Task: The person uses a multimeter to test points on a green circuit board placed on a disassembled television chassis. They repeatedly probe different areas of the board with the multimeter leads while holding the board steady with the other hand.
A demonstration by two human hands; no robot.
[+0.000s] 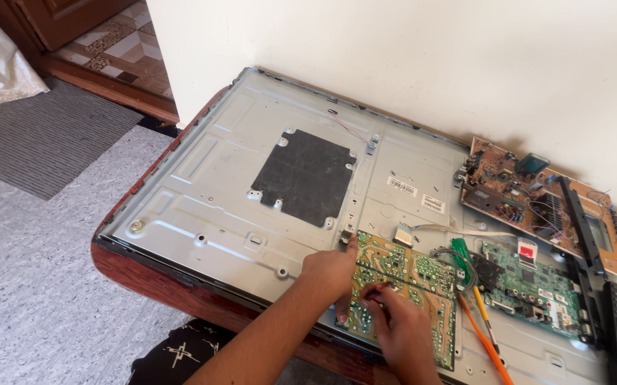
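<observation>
Grey sheet metal fills most of my view: the television back panel (237,192) lies flat on a red-brown table (180,285) against the wall, a dark square pad (305,177) at its middle. Near its front edge sits the green-and-yellow circuit board (405,285), solder side up. My left hand (330,274) presses flat on the board's left edge, fingers loosely spread, gripping nothing. My right hand (401,331) pinches a thin dark tool (374,291) (its tip too small to make out) onto the board. I judge steady downward pressure and a braced board matter most here. Two small white rectangular labels (417,194) sit on the panel, right of the pad.
</observation>
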